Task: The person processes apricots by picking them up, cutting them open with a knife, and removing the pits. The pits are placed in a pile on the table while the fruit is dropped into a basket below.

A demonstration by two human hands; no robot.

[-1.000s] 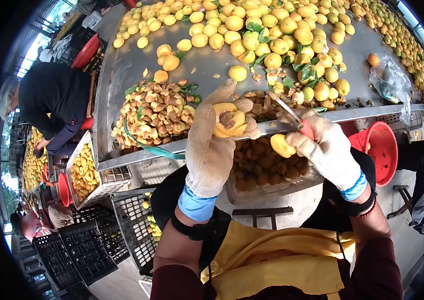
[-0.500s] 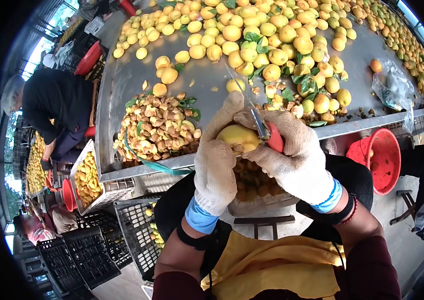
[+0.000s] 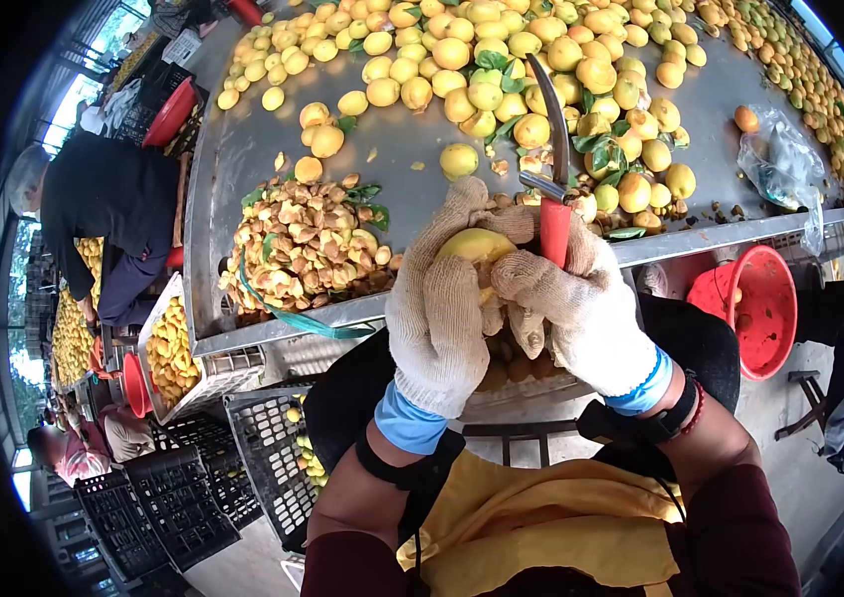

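Both my hands wear pale knit gloves. My left hand point(image 3: 437, 308) is wrapped round a yellow fruit point(image 3: 477, 246). Against its right side, the fingers of my right hand point(image 3: 576, 289) touch the fruit and a piece under it that I cannot make out. My right hand also grips a red-handled knife point(image 3: 554, 231), whose curved blade points up and away over the table. A short metal tube lies across the base of the blade. Beyond my left hand, a heap of brown and yellow cut pieces point(image 3: 308, 239) rests on the metal table point(image 3: 392, 164).
Many yellow fruits point(image 3: 422, 60) cover the table's far side. A plastic bag point(image 3: 780, 164) lies at right. Below the table edge are a red basin point(image 3: 765, 313), a black crate point(image 3: 278, 448) and a crate of yellow fruit point(image 3: 173, 348). A person point(image 3: 108, 209) bends at left.
The knife has swung from the fruit's right side to point up, with its blade off the fruit. My right-hand fingers have shifted to the fruit's lower edge.
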